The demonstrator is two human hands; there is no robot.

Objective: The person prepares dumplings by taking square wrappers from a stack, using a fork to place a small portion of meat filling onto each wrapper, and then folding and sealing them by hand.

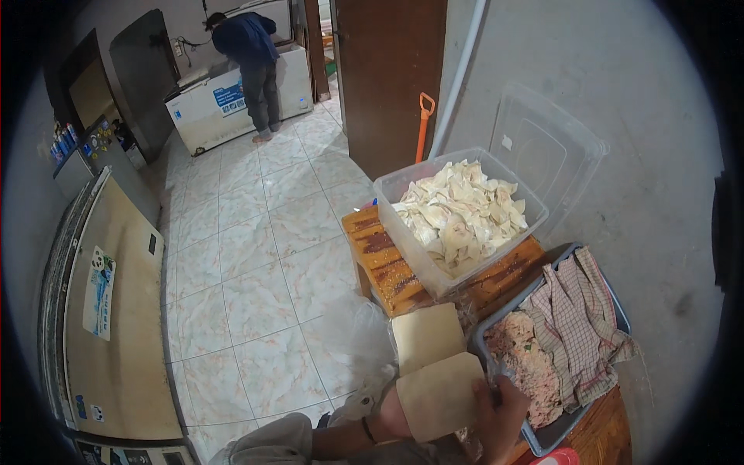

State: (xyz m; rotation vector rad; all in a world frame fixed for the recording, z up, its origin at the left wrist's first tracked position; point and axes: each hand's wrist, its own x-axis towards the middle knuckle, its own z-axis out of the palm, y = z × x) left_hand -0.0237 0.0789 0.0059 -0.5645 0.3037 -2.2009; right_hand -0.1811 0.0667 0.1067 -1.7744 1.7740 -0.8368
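Note:
A thin, pale square wrapper [438, 395] rests over my left hand [391, 415], whose fingers are mostly hidden beneath it. My right hand [500, 415] pinches its right edge; a small grey object by those fingers is hard to make out. Just behind lies a stack of similar squares [426, 329]. To the right, a blue-grey tray [624, 310] holds pinkish minced filling [523, 345] and a checked cloth [581, 325]. A clear plastic box [411, 256] full of folded, pale filled wrappers [457, 209] sits beyond, on a wooden table [368, 240].
A chest freezer [108, 294] stands at left, beside a grey fridge [128, 186]. Across the tiled floor [248, 232], a person [248, 46] bends into another freezer [194, 120]. A clear lid [558, 147] leans on the wall near an orange handle [425, 124] and brown door [391, 70].

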